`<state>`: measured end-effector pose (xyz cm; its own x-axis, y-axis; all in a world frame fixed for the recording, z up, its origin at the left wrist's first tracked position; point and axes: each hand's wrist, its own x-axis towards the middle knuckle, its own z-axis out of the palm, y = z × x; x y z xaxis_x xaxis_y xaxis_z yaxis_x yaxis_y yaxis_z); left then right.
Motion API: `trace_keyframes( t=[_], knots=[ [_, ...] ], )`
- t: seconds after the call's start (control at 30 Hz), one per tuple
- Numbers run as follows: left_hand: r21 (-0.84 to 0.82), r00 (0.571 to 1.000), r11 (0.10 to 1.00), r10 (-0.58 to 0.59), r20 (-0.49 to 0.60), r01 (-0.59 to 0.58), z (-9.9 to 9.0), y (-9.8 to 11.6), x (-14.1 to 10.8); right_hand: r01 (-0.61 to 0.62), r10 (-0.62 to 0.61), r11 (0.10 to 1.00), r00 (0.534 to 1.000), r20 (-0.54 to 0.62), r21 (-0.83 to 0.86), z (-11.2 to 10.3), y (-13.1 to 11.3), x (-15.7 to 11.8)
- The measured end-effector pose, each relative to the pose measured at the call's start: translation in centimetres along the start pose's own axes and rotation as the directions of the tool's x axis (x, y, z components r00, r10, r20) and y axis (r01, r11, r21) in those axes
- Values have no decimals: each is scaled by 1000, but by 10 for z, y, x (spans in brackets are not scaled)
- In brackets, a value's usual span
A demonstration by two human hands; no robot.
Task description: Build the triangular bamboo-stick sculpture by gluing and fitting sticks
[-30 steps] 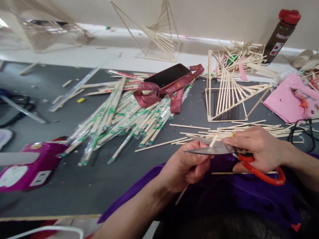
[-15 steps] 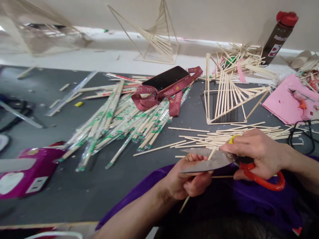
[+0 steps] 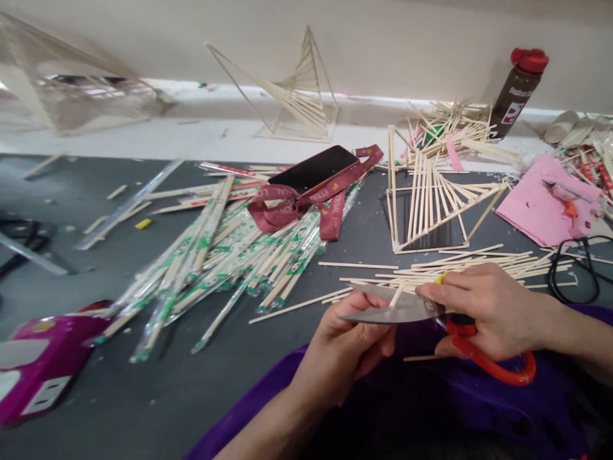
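Across grey tabletop [image 3: 143,396] before white ledge [image 3: 186,135]: maroon fabric lanyard [image 3: 330,218] lettered “ETER”; near, left hand [image 3: 345,342] pinches pale wooden stick [image 3: 396,295], right hand [image 3: 491,310] grips orange-handled metal scissors [image 3: 414,309].

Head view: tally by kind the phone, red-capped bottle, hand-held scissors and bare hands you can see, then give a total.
Phone: 1
Red-capped bottle: 1
Hand-held scissors: 1 pair
Left hand and right hand: 2
Total: 5

A craft workspace: scissors [image 3: 416,310], stick frame [image 3: 443,222], wrapped chopsticks [image 3: 207,231], scrap-strewn grey worktop [image 3: 191,396].
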<state>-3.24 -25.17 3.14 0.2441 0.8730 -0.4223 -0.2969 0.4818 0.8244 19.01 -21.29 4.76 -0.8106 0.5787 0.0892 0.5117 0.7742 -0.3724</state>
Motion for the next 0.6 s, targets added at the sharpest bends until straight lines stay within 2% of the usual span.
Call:
trace_keyframes(
  t=[0.07, 0.13, 0.4, 0.6],
  knots=[
    [42, 998, 999, 28, -64, -25, 2, 0, -3, -8, 8, 1000, 1000, 12, -4, 0, -2, 1],
    [69, 996, 997, 43, -79, -38, 4, 1, -4, -20, 20, 1000, 999, 28, 3, -1, -3, 1],
    [88, 995, 996, -1, -101, 10, 1, 2, -6, -106, 98, 989, 992, 81, 101, 1, -6, 1],
    [140, 997, 990, 36, -62, -27, -2, 2, -6, -128, 114, 971, 990, 76, 200, 2, -6, 2]
  ],
)
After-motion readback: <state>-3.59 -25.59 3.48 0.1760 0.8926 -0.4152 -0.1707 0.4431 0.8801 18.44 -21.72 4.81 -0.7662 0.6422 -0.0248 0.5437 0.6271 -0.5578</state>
